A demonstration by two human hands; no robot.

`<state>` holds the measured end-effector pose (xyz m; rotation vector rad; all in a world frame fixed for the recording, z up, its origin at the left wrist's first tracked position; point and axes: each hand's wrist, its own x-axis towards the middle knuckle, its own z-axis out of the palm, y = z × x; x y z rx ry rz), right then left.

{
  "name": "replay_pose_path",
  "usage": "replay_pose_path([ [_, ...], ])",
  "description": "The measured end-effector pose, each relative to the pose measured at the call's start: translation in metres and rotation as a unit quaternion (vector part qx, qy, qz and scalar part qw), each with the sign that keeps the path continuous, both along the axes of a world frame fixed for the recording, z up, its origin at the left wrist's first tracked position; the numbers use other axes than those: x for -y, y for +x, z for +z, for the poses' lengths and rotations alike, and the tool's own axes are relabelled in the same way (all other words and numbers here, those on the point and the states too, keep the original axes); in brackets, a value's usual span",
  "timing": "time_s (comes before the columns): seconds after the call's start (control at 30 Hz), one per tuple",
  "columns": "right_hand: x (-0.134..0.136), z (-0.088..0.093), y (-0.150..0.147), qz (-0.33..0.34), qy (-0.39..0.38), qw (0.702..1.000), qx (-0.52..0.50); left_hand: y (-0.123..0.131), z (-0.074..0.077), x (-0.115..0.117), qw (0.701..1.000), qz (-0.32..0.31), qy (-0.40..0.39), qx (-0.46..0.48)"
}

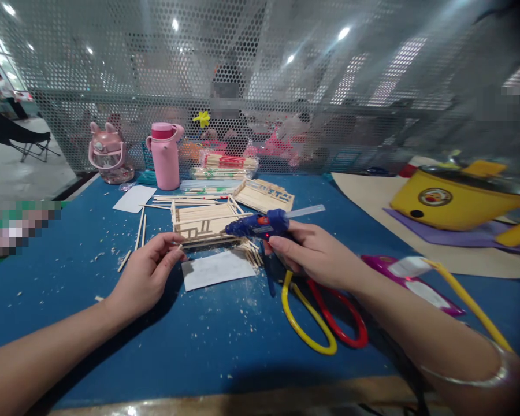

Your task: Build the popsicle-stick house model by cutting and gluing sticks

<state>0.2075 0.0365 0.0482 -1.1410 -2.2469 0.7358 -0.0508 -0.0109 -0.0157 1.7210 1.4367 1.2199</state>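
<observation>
My right hand [305, 248] is wrapped round a blue hot glue gun [260, 225] with a clear glue stick out of its back. Its nozzle points left, at the front of a small frame built of wooden sticks [201, 222]. At the frame's left front corner, my left hand [149, 268] is closed, with a short piece of wooden stick [180, 247] pinched between thumb and fingers. A white paper [216, 270] lies just in front of the frame, and cut sticks [252, 254] are heaped beside it. Whether the nozzle touches the frame I cannot tell.
Large scissors with yellow and red handles [309, 312] lie below my right hand. Behind are another stick panel [264, 195], packs of sticks [229, 163], a pink bottle [165, 159] and a clear jug [111, 159]. A yellow pot [455, 196] stands at right, before a perforated metal screen [164, 75].
</observation>
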Motion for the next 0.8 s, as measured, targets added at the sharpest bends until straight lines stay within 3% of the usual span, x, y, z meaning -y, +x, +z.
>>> replay_pose_path([
  [0.37, -0.001, -0.001, -0.004, 0.004, 0.011, 1.0, 0.01, -0.001, -0.003, -0.001, 1.0, -0.003, 0.001, -0.003],
  [0.57, 0.002, 0.007, 0.007, 0.0, 0.031, 0.998, 0.046, -0.001, -0.001, -0.001, 1.0, -0.011, -0.009, -0.01],
  [0.7, -0.005, 0.022, 0.03, -0.061, 0.074, 0.994, 0.057, -0.001, 0.001, 0.001, 0.998, -0.007, 0.015, -0.063],
  [0.8, -0.028, 0.035, 0.042, -0.143, 0.193, 0.968, 0.075, -0.001, 0.003, 0.002, 0.993, -0.013, 0.047, -0.111],
])
